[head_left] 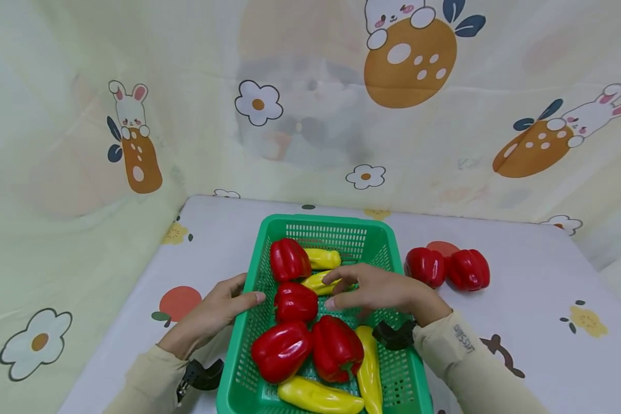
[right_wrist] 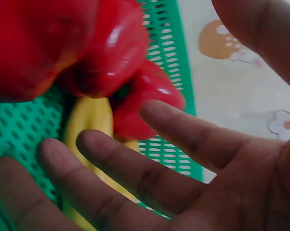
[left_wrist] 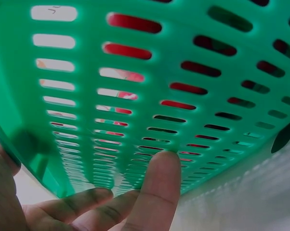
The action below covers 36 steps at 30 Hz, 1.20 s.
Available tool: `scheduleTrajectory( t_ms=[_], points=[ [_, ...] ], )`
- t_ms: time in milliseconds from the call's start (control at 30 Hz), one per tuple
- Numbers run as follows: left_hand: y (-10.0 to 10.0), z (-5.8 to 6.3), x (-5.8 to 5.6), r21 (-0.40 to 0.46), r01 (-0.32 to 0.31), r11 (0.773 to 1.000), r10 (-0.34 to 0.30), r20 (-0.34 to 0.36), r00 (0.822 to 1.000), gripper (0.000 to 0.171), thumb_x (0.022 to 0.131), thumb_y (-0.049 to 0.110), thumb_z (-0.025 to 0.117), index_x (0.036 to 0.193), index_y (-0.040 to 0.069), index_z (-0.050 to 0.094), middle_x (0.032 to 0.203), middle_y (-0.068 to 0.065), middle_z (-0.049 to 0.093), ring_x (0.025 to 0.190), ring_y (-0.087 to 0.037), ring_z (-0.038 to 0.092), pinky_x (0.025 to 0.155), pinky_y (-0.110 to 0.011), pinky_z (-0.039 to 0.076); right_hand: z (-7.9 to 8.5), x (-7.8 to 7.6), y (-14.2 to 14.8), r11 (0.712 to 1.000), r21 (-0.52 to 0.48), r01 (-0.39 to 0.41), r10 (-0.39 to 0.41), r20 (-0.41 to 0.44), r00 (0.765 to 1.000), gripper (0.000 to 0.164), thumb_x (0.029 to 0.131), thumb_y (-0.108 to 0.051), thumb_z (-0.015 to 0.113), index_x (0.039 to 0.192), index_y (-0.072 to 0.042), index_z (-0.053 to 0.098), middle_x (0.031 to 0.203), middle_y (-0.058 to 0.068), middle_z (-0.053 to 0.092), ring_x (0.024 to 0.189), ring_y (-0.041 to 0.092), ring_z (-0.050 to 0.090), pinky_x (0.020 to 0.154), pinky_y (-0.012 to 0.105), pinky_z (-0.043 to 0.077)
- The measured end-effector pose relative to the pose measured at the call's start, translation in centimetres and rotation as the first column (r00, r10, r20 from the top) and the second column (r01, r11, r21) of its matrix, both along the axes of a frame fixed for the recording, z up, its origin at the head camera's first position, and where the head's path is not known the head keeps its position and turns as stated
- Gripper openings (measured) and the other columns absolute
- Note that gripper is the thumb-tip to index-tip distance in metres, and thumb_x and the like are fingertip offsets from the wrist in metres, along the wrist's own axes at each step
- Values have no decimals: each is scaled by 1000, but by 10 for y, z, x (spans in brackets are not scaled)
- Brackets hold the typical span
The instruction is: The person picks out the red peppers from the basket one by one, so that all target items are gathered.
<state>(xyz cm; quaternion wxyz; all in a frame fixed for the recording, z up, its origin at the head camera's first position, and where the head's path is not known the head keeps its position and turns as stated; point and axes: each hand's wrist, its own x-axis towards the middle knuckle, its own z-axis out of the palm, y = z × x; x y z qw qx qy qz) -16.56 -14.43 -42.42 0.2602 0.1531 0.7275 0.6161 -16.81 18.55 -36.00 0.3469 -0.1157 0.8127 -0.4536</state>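
A green plastic basket (head_left: 327, 219) holds several red bell peppers (head_left: 282, 352) and long yellow peppers (head_left: 321, 397). My left hand (head_left: 219, 307) grips its left rim, thumb over the top. Under the rim, in the left wrist view, the left fingers (left_wrist: 157, 192) rest against the slotted outer wall (left_wrist: 89, 57). My right hand (head_left: 378, 289) hovers over the basket's far half, near a yellow pepper (head_left: 317, 284), holding nothing. The right wrist view shows that hand's spread fingers (right_wrist: 150, 185) apart from a yellow pepper (right_wrist: 89, 113) and red bell peppers (right_wrist: 118, 48).
Two more red bell peppers (head_left: 425, 267) lie side by side on the table, right of the basket. A patterned white cloth (head_left: 538, 322) covers the table. Printed curtains (head_left: 310, 144) hang behind and at the sides.
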Motion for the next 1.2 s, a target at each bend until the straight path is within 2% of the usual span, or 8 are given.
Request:
scheduleTrajectory(
  t_ms=[133, 333, 433, 600, 733, 933, 1200],
  points=[
    [0, -1, 0, 2, -1, 1000, 1, -4, 1000, 62, 106, 26, 59, 157, 0, 37, 122, -27, 69, 97, -38, 76, 78, -49, 65, -6, -1, -4, 999, 11, -39, 38, 47, 998, 55, 93, -28, 78, 140, -6, 59, 123, 10, 66, 106, 27, 66, 80, 47, 65],
    [1, -1, 1, -2, -3, 1000, 3, -7, 1000, 63, 106, 26, 60, 158, 0, 36, 123, -26, 69, 96, -38, 77, 77, -50, 65, -9, -1, -9, 996, 33, -85, 83, 63, 995, 50, 91, -24, 80, 134, -5, 63, 113, 9, 69, 99, 24, 68, 79, 45, 66],
    [1, -1, 1, -4, -3, 1000, 3, -11, 1000, 63, 105, 26, 60, 158, 0, 36, 122, -26, 69, 96, -38, 77, 77, -50, 65, -12, -1, -11, 992, 34, -121, 118, 87, 989, 47, 91, -21, 80, 131, -4, 64, 109, 9, 71, 94, 24, 70, 80, 44, 66],
    [1, -2, 0, 0, 1, 1000, -1, -12, 1000, 63, 106, 26, 60, 158, 0, 36, 121, -26, 70, 96, -38, 77, 77, -50, 65, -15, 0, -13, 990, 25, -137, 132, 146, 981, 43, 91, -18, 80, 129, -3, 64, 103, 10, 72, 89, 23, 72, 76, 43, 66],
    [1, -2, 0, -6, 0, 1000, 0, -17, 1000, 63, 106, 26, 60, 158, 0, 37, 121, -26, 70, 95, -37, 77, 77, -49, 65, -17, 0, -13, 985, 29, -170, 164, 164, 973, 38, 91, -18, 80, 125, -6, 67, 100, 9, 73, 87, 22, 72, 74, 41, 66],
    [1, -3, 0, -2, 0, 1000, 0, -15, 1000, 63, 106, 26, 59, 158, 1, 36, 123, -26, 69, 96, -38, 77, 77, -50, 65, -20, 0, -12, 969, 22, -246, 239, 166, 957, 31, 92, -18, 79, 121, -10, 71, 98, 7, 73, 84, 20, 70, 74, 35, 65],
    [0, -3, 0, 9, 6, 1000, -6, -12, 1000, 62, 106, 25, 59, 158, 0, 36, 123, -28, 68, 96, -39, 76, 78, -50, 65, -23, -1, -10, 957, 7, -291, 288, 127, 949, 34, 90, -17, 79, 122, -11, 72, 103, 4, 70, 93, 20, 66, 79, 33, 63]
  ],
)
